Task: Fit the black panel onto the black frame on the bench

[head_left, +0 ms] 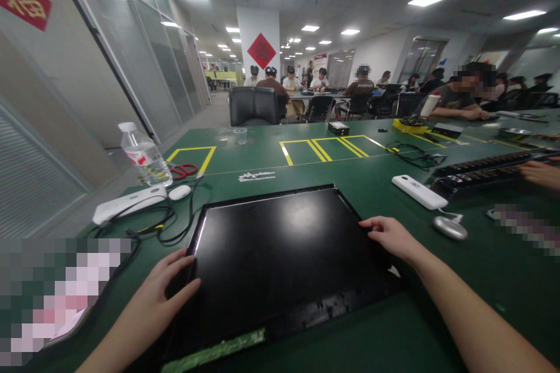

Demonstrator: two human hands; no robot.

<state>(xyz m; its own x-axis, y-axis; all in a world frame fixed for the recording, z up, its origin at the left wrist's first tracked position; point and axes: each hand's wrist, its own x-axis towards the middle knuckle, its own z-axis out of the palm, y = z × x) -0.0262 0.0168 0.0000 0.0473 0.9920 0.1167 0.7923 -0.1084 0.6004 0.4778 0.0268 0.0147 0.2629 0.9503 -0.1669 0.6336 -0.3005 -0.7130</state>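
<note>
A black flat screen panel [280, 256] lies face up on the green table [350, 180] in front of me. A green circuit strip [219, 349] shows along its near edge. My left hand [161, 291] rests on the panel's left edge, thumb on the glass and fingers curled round the side. My right hand [389, 236] lies on the right edge, fingers bent over the rim. Both hands grip the panel.
Left of the panel: black cables [166, 227], a white power strip [126, 204], a white mouse [179, 192], red scissors [184, 171], a water bottle [144, 154]. Right: a white device [419, 191], a grey puck [450, 227], a black tray [485, 172], another person's hand [540, 173]. People sit at far tables.
</note>
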